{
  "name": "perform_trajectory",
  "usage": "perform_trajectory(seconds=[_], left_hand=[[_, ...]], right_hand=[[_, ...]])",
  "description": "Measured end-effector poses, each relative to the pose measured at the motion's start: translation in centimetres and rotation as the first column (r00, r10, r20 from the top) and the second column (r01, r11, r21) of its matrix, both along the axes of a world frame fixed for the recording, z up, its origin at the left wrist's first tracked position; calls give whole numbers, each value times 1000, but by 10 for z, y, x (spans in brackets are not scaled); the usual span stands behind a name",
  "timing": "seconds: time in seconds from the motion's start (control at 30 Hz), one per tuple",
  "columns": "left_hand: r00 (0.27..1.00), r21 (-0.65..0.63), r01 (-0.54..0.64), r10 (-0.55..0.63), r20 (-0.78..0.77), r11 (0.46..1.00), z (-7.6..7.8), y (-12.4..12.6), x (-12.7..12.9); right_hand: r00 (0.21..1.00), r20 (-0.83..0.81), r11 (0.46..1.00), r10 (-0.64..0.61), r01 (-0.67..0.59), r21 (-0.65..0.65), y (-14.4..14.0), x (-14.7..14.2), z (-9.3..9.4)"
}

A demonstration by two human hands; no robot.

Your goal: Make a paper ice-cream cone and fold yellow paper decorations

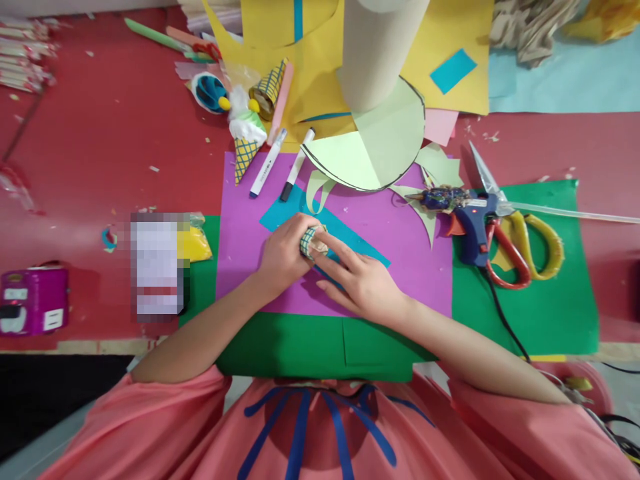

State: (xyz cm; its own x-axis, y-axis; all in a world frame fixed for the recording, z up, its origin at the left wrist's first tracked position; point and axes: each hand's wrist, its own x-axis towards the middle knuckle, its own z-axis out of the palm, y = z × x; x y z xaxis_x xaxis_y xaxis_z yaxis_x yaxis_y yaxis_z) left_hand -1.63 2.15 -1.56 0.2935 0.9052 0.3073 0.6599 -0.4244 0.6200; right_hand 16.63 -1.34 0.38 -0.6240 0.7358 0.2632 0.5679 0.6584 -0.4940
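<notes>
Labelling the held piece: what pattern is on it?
Held piece: bluish grid lines on pale yellow, seen in the head view.

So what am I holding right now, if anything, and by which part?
A small checked paper piece: your left hand grips it around the side, while your right hand has fingertips at its exposed end.

Two hands (285, 248) (370, 287), three grid-patterned cones (307, 244) (245, 159) (273, 83), two markers (269, 164) (298, 165), one glue gun (474, 228)

I observe before me a broad, red, smooth-topped surface (110, 147) with a dark, straight seam (23, 128) at left and a narrow beige front edge (90, 347). Light leaves a soft sheen. Pale grey floor (627, 393) shows lower right.
</notes>
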Motion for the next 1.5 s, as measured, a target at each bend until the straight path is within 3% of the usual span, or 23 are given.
perform_trajectory(seconds=[0.13, 0.3, 0.6, 0.87, 1.2, 1.5], left_hand=[[997, -113, -51, 45, -57, 992, 2, -3, 0], [999, -82, 3, -7, -48, 997, 2, -4, 1], [993, 132, 98, -105, 47, 986, -1, 1, 2], [993, 48, 109, -106, -55, 993, -2, 4, -6], [990, 69, 87, -79, -121, 994, 3, 5, -8], [988, 57, 107, -99, -121, 993, 2, 5, -9]], right_hand=[[999, -42, 993, 25, -29, -119, 1, 3, 0], [994, -100, 978, 45, -64, -197, 3, 5, 0], [998, -49, 999, -46, 45, -22, 4, 7, -4], [999, -45, 998, 16, -19, -59, 5, 12, -5], [996, -61, 995, 66, -70, -73, 5, 12, -6], [1000, 9, 999, 10, -10, -53, 2, 5, -5]])
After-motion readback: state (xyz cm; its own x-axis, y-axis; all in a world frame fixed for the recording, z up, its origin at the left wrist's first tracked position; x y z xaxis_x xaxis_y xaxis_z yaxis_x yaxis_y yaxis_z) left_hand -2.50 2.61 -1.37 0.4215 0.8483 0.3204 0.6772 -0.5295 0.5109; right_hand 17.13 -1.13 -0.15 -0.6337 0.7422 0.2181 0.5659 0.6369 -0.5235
